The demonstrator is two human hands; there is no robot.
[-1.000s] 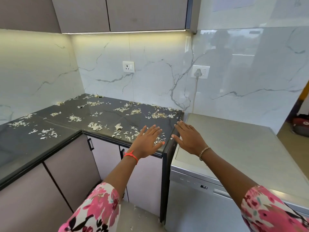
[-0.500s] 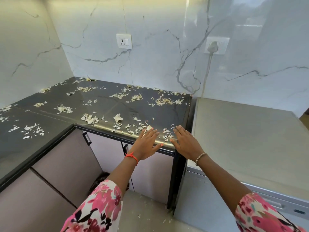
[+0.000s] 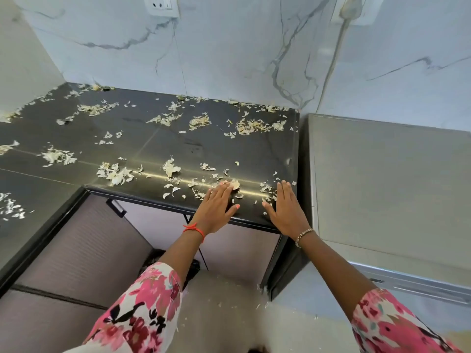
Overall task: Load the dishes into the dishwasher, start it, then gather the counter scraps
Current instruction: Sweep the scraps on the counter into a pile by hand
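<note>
Bench (image 3: 153, 138) strewn with scraps (image 3: 251, 127); left hand (image 3: 216, 207) and right hand (image 3: 286, 210) lie flat at near edge, holding nothing; recommend sweeping far scraps inward into one pile.

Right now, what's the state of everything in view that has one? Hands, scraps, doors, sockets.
left hand: fingers straight, flat on the countertop edge, fingertips on scraps
right hand: fingers straight, flat on the countertop edge
scraps: scattered, not yet gathered
dishwasher: door shut
cabinet doors: shut
socket above countertop: nothing plugged in
socket above dishwasher: plug in
</note>
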